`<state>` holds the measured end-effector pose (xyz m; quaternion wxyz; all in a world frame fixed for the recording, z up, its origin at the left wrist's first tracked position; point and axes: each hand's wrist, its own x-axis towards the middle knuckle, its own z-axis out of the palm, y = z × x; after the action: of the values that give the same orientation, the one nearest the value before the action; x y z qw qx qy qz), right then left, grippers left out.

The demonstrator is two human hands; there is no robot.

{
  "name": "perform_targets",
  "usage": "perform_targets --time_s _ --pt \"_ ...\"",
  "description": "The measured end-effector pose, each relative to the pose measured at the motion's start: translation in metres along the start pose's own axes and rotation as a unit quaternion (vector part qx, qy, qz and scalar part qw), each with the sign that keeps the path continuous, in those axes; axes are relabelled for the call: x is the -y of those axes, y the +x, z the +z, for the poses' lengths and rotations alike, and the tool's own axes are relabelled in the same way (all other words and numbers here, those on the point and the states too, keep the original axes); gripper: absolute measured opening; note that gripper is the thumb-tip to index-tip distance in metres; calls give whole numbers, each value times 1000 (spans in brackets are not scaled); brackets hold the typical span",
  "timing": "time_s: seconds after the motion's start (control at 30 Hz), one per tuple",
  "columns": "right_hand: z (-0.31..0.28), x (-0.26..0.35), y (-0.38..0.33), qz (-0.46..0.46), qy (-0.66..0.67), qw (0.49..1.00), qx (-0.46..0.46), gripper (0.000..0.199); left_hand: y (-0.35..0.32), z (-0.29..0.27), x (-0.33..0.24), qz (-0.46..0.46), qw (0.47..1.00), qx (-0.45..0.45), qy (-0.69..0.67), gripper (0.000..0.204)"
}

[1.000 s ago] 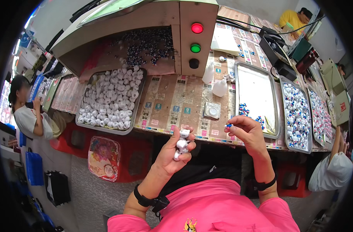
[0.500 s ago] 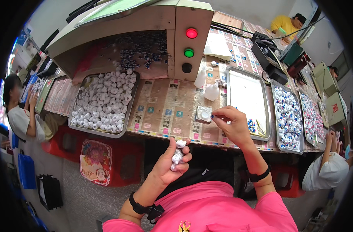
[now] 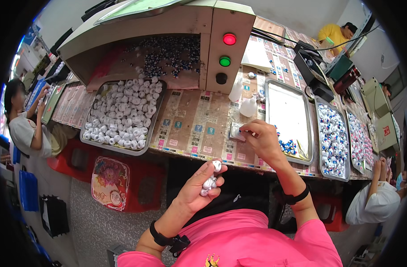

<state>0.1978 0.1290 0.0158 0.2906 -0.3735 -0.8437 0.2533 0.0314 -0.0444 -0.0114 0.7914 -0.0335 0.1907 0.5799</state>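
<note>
Several small white rounded pieces (image 3: 209,181) are in my left hand (image 3: 194,189); its fingers curl round them, and one piece (image 3: 217,166) stands up at the thumb and fingertip. My right hand (image 3: 265,141) is pinched just over a small square dish (image 3: 236,129) on the table. Its fingertips cover part of the dish, and what they pinch is hidden. Small blue pieces (image 3: 289,147) lie in the near left corner of a metal tray (image 3: 287,116) lined in white, beside my right wrist.
A metal tray (image 3: 88,143) heaped with white pieces stands left, before a machine (image 3: 228,20) with lamps and scattered blue pieces inside. White plastic bottles (image 3: 248,108) stand behind the dish. Trays (image 3: 319,133) of blue-and-white pieces are right. A red stool (image 3: 143,184) is below; co-workers sit both sides.
My right hand has moved slightly left, bringing its fingertips over the dish; the blue piece seen in them is now hidden. My left hand has shifted a little right, its top white piece turned upright.
</note>
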Motion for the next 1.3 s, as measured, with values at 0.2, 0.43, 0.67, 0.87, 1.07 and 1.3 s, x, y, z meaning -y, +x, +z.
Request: perform_targets --time_s 0.2,0.43,0.67,0.87,1.07,1.3 --pt "-11 16 -18 87 141 986 0 12 8 1 3 10 1000 4 16 29" --pt "-16 49 -49 158 343 923 77 16 13 9 6 22 997 -2 69 30" --pt "-12 48 -58 127 317 937 70 16 15 8 11 43 990 -36 129 28" --pt "-15 46 -57 101 251 957 103 14 15 7 13 68 976 -69 196 25" --pt "-24 42 -55 93 281 948 116 13 19 10 15 51 971 -80 218 25" --pt "-56 23 -67 121 271 954 -31 10 14 23 8 15 986 -100 131 24"
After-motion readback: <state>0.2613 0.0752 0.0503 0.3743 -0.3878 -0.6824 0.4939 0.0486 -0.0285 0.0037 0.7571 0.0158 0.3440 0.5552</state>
